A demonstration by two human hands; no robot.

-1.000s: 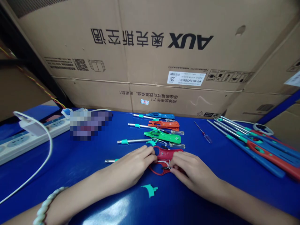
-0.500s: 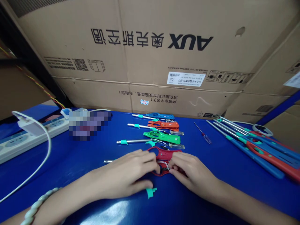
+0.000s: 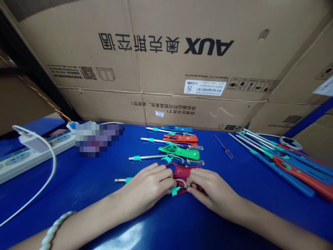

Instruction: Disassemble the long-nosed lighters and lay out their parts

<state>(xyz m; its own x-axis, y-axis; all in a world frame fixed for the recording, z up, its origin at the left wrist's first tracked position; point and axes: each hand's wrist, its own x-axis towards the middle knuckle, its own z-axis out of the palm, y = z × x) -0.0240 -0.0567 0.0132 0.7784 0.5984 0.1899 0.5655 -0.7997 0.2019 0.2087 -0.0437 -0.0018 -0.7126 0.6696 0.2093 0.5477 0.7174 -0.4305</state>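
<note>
Between my hands lies an opened red gas lighter with a long metal tube. Its upper casing half is behind my fingers, and the lower half is partly covered. My left hand pinches a teal plastic trigger over the lower half. The fingers of my right hand are closed at the casing's right part, at the end of a small black igniter piece with white wires. Its exact grip is partly hidden. A metal tube with a teal collar sticks out left, beyond my left hand.
Behind are opened green, orange and blue lighters in a column. A screwdriver and several assembled lighters lie right. A power strip with a white cable stands left; a cardboard box rises behind.
My left hand has brought the teal trigger up from the table's near side to the red casing, its thumb now drawn in. My right hand stays at about the same spot.
</note>
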